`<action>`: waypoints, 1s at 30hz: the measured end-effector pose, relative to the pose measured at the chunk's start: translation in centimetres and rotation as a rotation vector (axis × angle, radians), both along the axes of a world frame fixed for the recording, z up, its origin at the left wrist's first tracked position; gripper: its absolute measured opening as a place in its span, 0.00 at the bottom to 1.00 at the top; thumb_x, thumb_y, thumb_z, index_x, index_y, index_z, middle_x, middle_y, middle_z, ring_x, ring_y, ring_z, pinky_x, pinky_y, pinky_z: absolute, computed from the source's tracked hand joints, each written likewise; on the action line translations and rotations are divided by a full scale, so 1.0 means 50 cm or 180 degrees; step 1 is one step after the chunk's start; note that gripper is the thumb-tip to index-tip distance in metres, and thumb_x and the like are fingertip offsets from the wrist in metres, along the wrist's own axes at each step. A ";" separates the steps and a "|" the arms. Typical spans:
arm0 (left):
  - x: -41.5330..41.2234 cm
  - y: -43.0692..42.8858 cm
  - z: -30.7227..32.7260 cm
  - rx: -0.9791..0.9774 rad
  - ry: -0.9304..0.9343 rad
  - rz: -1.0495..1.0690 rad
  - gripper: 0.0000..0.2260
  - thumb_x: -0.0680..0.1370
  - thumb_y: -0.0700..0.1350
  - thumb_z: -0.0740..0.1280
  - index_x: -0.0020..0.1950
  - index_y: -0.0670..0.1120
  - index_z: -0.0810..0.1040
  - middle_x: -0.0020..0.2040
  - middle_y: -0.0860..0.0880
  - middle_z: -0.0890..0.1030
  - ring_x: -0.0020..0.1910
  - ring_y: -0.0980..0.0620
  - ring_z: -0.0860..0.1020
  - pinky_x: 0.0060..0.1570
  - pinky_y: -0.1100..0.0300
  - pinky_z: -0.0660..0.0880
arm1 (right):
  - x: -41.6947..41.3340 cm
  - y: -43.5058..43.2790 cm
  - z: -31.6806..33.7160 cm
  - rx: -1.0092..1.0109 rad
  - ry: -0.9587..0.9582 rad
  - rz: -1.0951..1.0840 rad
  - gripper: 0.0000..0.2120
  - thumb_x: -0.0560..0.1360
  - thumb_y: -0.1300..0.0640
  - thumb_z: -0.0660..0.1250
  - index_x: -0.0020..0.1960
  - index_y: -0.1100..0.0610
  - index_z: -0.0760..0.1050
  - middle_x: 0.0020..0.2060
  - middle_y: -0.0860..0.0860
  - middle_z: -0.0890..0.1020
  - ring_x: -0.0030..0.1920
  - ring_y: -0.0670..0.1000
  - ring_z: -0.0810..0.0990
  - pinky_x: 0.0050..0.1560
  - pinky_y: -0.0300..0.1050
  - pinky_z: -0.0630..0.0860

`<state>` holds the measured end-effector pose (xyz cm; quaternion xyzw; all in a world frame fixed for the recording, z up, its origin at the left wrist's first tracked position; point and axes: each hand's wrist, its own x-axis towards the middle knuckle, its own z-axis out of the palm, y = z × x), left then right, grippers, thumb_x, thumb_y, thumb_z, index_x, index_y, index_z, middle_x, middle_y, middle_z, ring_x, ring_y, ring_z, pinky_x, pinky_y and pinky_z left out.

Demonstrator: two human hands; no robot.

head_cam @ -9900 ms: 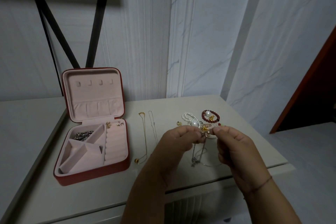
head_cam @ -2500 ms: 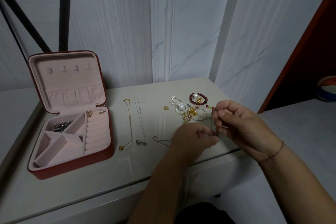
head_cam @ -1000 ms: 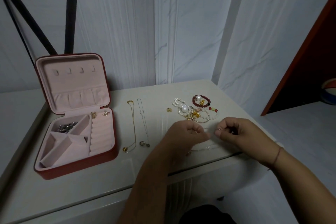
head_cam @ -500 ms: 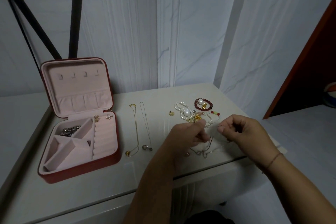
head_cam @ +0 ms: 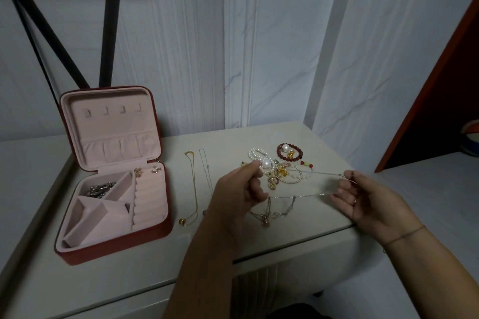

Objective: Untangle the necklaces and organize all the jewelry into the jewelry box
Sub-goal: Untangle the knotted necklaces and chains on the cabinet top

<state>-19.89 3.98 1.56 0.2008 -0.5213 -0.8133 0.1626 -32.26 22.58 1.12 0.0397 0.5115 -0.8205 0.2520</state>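
Note:
My left hand [head_cam: 239,190] and my right hand [head_cam: 368,198] are held apart above the table, each pinching an end of a thin silver chain [head_cam: 298,196] stretched between them. Pendants and a knot of chain [head_cam: 269,216] hang from it down to the tabletop. Behind lies a heap of pearl, gold and white bead pieces [head_cam: 278,172] and a red bead bracelet [head_cam: 289,153]. A gold necklace [head_cam: 193,189] and a silver necklace [head_cam: 206,171] lie straight to the left. The red jewelry box [head_cam: 114,238] stands open at the left, with silver pieces [head_cam: 99,188] in one compartment.
The white table [head_cam: 103,285] ends in a front edge just below my hands. A marble wall rises close behind. Black bars cross the wall at the upper left. A dark red panel stands at the right, with a ball partly showing beside it.
My hands have drawn apart, the right one moving to the right, and the chain is now pulled taut between them. The camera has shifted a little.

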 end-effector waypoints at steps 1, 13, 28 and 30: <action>0.000 0.001 -0.001 0.0081 0.0040 0.0011 0.11 0.79 0.45 0.62 0.39 0.43 0.75 0.26 0.49 0.69 0.27 0.54 0.71 0.42 0.55 0.77 | 0.000 0.000 0.001 -0.0084 -0.0107 0.0088 0.13 0.82 0.56 0.55 0.41 0.57 0.71 0.22 0.50 0.74 0.20 0.47 0.74 0.27 0.43 0.80; -0.006 0.013 -0.012 0.0234 0.0178 -0.0314 0.08 0.80 0.36 0.59 0.52 0.43 0.78 0.31 0.50 0.72 0.35 0.54 0.74 0.55 0.53 0.77 | -0.010 -0.001 0.012 -0.0522 -0.0634 0.0427 0.20 0.65 0.41 0.70 0.31 0.59 0.77 0.26 0.49 0.61 0.26 0.49 0.67 0.34 0.48 0.81; -0.031 0.019 -0.003 0.0070 0.0622 -0.0120 0.10 0.82 0.37 0.57 0.52 0.43 0.77 0.36 0.49 0.76 0.42 0.51 0.76 0.59 0.50 0.74 | -0.001 -0.042 0.153 0.0371 0.1506 0.1442 0.18 0.79 0.53 0.54 0.52 0.61 0.80 0.60 0.56 0.80 0.25 0.47 0.64 0.31 0.43 0.77; -0.029 0.014 -0.002 0.0061 0.0644 -0.0099 0.10 0.82 0.38 0.57 0.51 0.44 0.78 0.40 0.47 0.78 0.45 0.51 0.78 0.58 0.52 0.75 | -0.002 -0.048 0.180 0.1043 0.1968 0.1577 0.18 0.81 0.54 0.53 0.56 0.63 0.78 0.60 0.56 0.79 0.27 0.49 0.67 0.35 0.44 0.78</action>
